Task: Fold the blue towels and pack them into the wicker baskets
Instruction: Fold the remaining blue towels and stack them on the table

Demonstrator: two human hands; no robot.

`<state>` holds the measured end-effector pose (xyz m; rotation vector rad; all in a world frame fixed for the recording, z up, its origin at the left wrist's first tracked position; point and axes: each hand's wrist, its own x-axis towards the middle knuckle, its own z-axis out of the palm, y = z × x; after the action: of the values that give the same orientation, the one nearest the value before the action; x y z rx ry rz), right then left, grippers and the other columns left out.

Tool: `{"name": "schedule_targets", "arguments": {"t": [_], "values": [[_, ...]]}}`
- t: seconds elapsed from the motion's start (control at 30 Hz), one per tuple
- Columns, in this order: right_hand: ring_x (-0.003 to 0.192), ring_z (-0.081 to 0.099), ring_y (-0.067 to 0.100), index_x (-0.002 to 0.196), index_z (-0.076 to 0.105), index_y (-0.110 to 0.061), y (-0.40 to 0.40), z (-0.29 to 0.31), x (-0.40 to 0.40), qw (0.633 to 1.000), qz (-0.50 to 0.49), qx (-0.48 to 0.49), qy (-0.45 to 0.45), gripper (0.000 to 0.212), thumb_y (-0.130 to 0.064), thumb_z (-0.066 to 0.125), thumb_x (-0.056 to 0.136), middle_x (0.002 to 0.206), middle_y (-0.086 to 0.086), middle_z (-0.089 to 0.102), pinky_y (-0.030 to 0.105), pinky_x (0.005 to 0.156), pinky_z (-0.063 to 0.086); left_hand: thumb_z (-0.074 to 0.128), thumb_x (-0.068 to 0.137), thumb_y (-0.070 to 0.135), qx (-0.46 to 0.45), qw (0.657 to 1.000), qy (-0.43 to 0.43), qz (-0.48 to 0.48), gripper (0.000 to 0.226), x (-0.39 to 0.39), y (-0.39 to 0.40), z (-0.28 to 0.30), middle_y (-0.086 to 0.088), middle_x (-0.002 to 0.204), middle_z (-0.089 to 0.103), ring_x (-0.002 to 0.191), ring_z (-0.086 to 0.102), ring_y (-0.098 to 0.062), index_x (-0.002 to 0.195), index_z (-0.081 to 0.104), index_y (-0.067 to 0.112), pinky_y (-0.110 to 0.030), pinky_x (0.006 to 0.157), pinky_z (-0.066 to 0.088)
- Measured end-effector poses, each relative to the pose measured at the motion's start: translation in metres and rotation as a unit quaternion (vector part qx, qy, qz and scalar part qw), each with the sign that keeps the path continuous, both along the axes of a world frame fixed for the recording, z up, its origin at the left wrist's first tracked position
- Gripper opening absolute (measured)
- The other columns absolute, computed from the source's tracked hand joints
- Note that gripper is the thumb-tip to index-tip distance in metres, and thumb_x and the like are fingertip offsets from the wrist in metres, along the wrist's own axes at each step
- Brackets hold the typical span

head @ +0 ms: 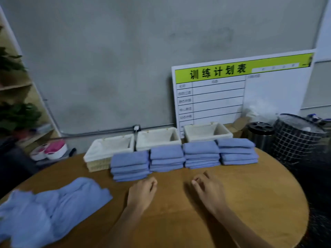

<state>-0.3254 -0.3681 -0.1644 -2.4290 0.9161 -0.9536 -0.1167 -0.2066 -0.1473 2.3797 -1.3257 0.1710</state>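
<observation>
Hands: left hand (143,189) and right hand (207,187) hover over the round brown wooden table (250,203) at lower centre, well apart from each other; fingers loosely curled, nothing held.
Folded stacks: four piles of folded blue towels in a row across the middle of the frame — first pile (129,166) at the left, second pile (166,158), third pile (201,155), fourth pile (237,151) at the right. Neighbouring piles sit just beside each other.
Loose towels: heap of unfolded blue towels (50,212) at lower left, spread on the table edge, apart from the left hand.
Baskets: three wicker baskets with white cloth liners behind the piles — left basket (100,158), middle basket (157,138), right basket (207,133); no towels show inside them.
Wall side: white planning board with a lime-green header (241,90) leans on the grey wall at upper right.
Far right: black wire-mesh bin (297,140) beside a shiny metal canister (259,133).
</observation>
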Motion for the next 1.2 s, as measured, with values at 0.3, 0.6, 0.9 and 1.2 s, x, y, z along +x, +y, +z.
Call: {"name": "schedule_targets", "arguments": {"t": [0.3, 0.6, 0.9, 1.2], "values": [[0.113, 0.049, 0.024, 0.117, 0.058, -0.028, 0.115, -0.027, 0.098, 0.981, 0.108, -0.06, 0.153, 0.024, -0.041, 0.047, 0.1, 0.12, -0.002, 0.055, 0.037, 0.09, 0.042, 0.057, 0.096, 0.027, -0.036, 0.998, 0.013, 0.055, 0.006, 0.046, 0.09, -0.032, 0.009, 0.086, 0.057, 0.076, 0.056, -0.014, 0.091, 0.056, 0.026, -0.032, 0.065, 0.044], [0.113, 0.052, 0.023, 0.12, 0.057, -0.029, 0.117, -0.021, 0.104, 0.974, 0.095, -0.08, 0.191, 0.025, -0.041, 0.046, 0.101, 0.123, -0.002, 0.054, 0.037, 0.09, 0.043, 0.055, 0.1, 0.024, -0.02, 0.999, 0.03, 0.003, 0.016, 0.066, 0.101, -0.018, 0.008, 0.1, 0.056, 0.088, 0.061, -0.015, 0.108, 0.069, 0.023, -0.032, 0.073, 0.05], [0.102, 0.061, 0.024, 0.118, 0.065, -0.028, 0.169, 0.01, 0.197, 0.959, 0.221, 0.087, 0.156, 0.026, -0.041, 0.053, 0.099, 0.106, -0.001, 0.064, 0.036, 0.082, 0.049, 0.054, 0.101, 0.023, 0.103, 0.993, -0.056, 0.027, 0.03, 0.171, 0.153, 0.009, 0.006, 0.13, 0.062, 0.12, 0.052, -0.023, 0.128, 0.067, 0.027, -0.045, 0.098, 0.043], [0.12, 0.048, 0.028, 0.114, 0.064, -0.026, 0.193, -0.006, 0.258, 0.972, 0.153, 0.059, 0.168, 0.021, -0.037, 0.055, 0.098, 0.125, 0.004, 0.057, 0.042, 0.099, 0.039, 0.058, 0.099, 0.036, 0.129, 0.986, -0.101, -0.022, 0.016, 0.183, 0.141, -0.004, 0.012, 0.119, 0.059, 0.116, 0.045, -0.016, 0.11, 0.067, 0.028, -0.036, 0.093, 0.031]]}}
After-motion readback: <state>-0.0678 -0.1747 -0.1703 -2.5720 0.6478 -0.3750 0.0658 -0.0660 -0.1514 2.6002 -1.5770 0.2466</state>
